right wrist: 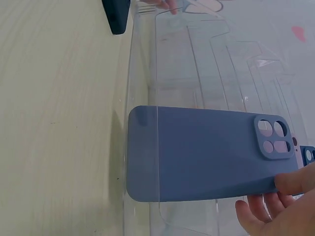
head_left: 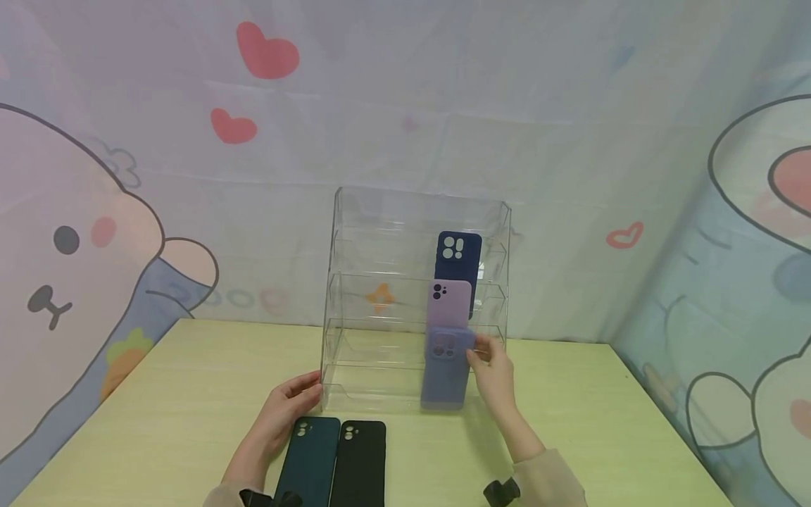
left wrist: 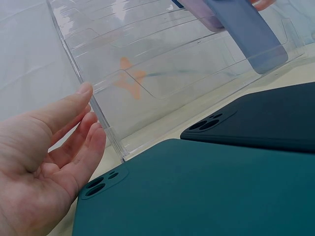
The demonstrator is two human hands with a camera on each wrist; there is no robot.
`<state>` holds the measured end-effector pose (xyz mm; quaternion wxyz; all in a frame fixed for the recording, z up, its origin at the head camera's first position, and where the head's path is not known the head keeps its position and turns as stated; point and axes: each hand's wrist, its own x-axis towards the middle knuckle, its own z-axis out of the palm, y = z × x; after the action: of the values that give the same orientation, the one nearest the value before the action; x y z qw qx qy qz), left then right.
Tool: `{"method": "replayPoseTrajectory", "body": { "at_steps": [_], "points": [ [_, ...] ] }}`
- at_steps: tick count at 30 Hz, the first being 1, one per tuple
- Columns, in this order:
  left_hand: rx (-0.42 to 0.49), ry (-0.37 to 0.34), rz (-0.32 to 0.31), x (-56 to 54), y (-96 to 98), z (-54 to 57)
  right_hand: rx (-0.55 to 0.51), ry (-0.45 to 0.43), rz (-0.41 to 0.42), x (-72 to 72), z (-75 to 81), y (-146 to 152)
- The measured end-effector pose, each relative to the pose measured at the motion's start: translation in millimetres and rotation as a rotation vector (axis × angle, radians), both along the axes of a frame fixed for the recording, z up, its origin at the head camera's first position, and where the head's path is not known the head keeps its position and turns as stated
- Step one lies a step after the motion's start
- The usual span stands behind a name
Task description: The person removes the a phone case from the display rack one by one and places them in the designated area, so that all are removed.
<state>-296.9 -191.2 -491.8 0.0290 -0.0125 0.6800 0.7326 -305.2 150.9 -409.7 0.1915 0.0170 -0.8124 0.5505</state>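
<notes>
A clear tiered rack (head_left: 374, 394) stands on the table. In its lowest front tier is a grey-blue phone case (head_left: 445, 380), upright and leaning back, and my right hand (head_left: 494, 370) pinches its upper right edge. The right wrist view shows the thumb on the face of this case (right wrist: 211, 152) by the camera cutouts, with fingers behind. Above it in the rack are a lilac phone case (head_left: 451, 303) and a navy phone case (head_left: 457, 257). My left hand (head_left: 285, 408) touches the rack's left side with loosely extended fingers, as the left wrist view shows too.
A dark green phone case (head_left: 310, 458) and a black phone case (head_left: 361, 461) lie side by side in front of the rack, the green one close to my left wrist. Behind the pale yellow table (head_left: 570, 394) hangs a printed cloth (head_left: 570, 141).
</notes>
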Motion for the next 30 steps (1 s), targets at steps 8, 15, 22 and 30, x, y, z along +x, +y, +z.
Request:
{"method": "replayPoseTrajectory", "body": {
  "at_steps": [8,15,22,30],
  "points": [
    [-0.001,0.006,0.003,0.2,-0.1,0.0,-0.069,-0.017,0.023,0.1,-1.8,-0.6],
    [0.000,0.001,0.002,0.5,-0.3,-0.5,-0.097,-0.022,0.033,-1.5,-2.8,0.3],
    [-0.007,0.000,-0.006,-0.5,-0.6,-1.2,-0.125,-0.033,0.043,-1.1,-3.2,2.3],
    [-0.015,-0.004,-0.001,0.0,-0.8,-1.1,-0.133,-0.021,0.049,-0.7,-0.5,3.3]
  ]
}}
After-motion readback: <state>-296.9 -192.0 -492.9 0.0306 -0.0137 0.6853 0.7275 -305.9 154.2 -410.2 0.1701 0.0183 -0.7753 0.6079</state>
